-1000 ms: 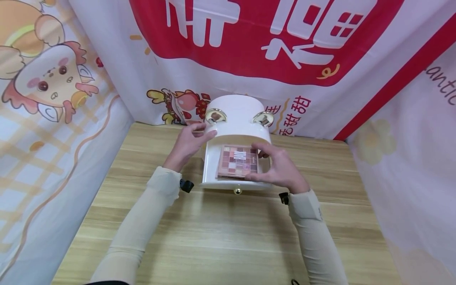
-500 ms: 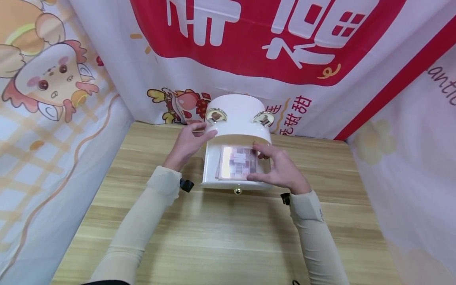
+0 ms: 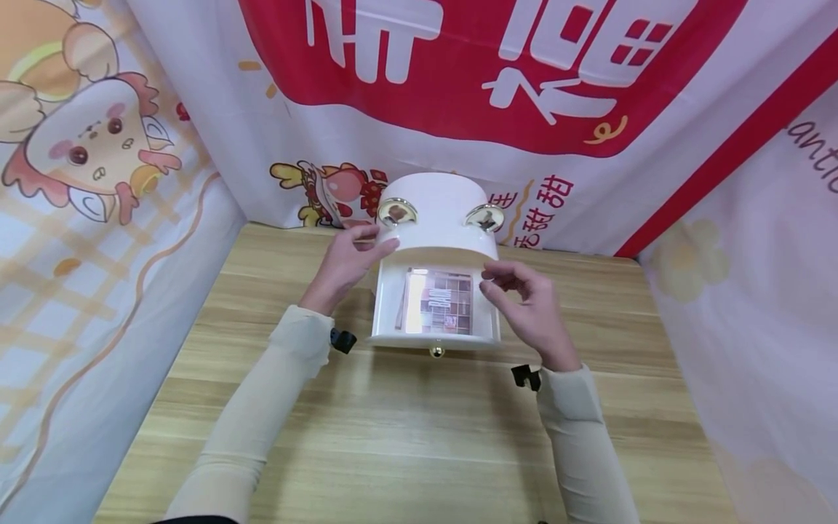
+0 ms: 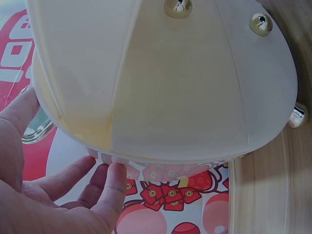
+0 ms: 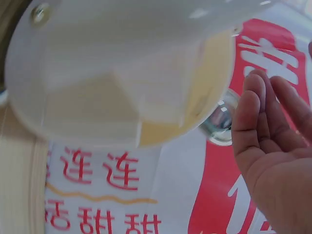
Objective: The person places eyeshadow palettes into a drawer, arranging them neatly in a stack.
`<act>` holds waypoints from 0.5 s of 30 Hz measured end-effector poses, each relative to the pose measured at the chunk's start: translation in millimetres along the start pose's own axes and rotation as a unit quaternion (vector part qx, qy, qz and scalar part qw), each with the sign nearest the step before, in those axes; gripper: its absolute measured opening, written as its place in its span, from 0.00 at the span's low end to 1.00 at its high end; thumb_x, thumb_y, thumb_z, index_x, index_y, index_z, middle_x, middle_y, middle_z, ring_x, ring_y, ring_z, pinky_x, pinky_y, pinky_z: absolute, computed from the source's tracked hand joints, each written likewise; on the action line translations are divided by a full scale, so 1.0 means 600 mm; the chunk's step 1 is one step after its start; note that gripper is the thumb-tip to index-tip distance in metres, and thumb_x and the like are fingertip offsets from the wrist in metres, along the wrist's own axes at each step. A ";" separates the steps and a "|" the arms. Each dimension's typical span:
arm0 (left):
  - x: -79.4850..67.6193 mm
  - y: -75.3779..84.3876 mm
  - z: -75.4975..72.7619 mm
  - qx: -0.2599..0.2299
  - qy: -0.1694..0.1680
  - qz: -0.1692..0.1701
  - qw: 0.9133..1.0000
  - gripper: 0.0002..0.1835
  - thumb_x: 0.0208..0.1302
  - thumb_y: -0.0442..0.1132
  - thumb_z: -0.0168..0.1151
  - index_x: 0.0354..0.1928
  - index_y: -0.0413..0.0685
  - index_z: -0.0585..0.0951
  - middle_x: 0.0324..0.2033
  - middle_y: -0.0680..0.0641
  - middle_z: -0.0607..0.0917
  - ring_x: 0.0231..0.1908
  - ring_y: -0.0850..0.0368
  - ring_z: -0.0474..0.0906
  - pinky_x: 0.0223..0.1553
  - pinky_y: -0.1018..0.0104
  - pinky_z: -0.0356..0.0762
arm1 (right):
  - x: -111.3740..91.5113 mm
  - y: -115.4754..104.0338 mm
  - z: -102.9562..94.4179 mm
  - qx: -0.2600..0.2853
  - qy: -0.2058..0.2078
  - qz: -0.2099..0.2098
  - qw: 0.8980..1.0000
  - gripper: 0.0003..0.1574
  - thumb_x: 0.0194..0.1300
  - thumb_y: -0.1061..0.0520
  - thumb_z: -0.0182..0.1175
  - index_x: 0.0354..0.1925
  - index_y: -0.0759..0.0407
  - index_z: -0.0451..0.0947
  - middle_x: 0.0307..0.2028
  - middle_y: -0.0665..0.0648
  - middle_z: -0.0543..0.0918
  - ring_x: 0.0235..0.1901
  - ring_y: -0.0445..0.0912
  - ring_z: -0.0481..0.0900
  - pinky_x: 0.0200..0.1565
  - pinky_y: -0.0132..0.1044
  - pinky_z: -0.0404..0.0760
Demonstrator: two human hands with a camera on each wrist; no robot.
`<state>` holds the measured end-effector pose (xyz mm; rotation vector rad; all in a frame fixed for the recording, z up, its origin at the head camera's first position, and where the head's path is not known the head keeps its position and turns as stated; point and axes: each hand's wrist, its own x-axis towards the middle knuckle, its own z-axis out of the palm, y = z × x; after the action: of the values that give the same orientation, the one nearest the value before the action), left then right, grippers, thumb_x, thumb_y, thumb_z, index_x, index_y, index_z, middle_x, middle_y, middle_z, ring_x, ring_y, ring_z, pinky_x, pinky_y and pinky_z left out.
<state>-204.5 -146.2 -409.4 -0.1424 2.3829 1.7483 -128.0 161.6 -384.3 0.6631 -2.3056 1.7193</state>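
A white rounded storage box (image 3: 437, 207) with shiny gold discs stands at the back of the table. Its drawer (image 3: 385, 302) is pulled out, with a gold knob (image 3: 436, 352) on the front. Inside lies a pinkish eyeshadow palette (image 3: 452, 302) with a grid of pans, partly hidden by glare. My left hand (image 3: 345, 266) rests at the box's left side, and the left wrist view has its fingertips (image 4: 114, 170) touching the side wall. Beside the drawer's right wall, my right hand (image 3: 532, 309) holds nothing; its fingers are loosely bent.
The wooden table (image 3: 406, 437) spreads in front of the box. Printed cloths enclose the space: a red and white one (image 3: 458, 94) behind, others at left (image 3: 85, 240) and right (image 3: 753, 291).
My right hand has let go of the eyeshadow palette and moved right, out of the drawer. The palette has come down flat from a slight tilt. My left hand has stayed in place.
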 end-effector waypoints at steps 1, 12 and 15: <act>0.000 0.000 0.000 -0.003 -0.001 0.001 1.000 0.52 0.49 0.71 0.71 0.72 0.51 0.70 0.66 0.46 0.72 0.62 0.50 0.71 0.59 0.54 0.76 | -0.003 -0.005 0.000 0.027 0.007 0.008 1.000 0.15 0.64 0.70 0.65 0.49 0.76 0.79 0.43 0.69 0.84 0.39 0.49 0.81 0.44 0.34 0.82; 0.000 0.001 -0.003 -0.007 -0.001 -0.003 1.000 0.53 0.48 0.72 0.72 0.72 0.51 0.69 0.66 0.46 0.73 0.62 0.50 0.71 0.59 0.54 0.75 | -0.043 -0.023 0.009 0.159 0.020 0.060 0.985 0.14 0.70 0.68 0.60 0.48 0.81 0.77 0.40 0.69 0.85 0.40 0.51 0.85 0.45 0.39 0.85; -0.002 0.000 -0.002 -0.005 0.000 -0.007 1.000 0.53 0.47 0.72 0.72 0.72 0.52 0.70 0.66 0.47 0.72 0.62 0.51 0.71 0.59 0.54 0.75 | -0.056 -0.025 0.014 0.174 0.014 0.052 0.983 0.14 0.71 0.68 0.59 0.47 0.82 0.76 0.39 0.68 0.86 0.39 0.51 0.86 0.44 0.39 0.85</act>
<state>-203.7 -147.5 -409.0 -0.1610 2.3679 1.7540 -90.5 158.4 -387.4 0.5776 -2.0723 2.1921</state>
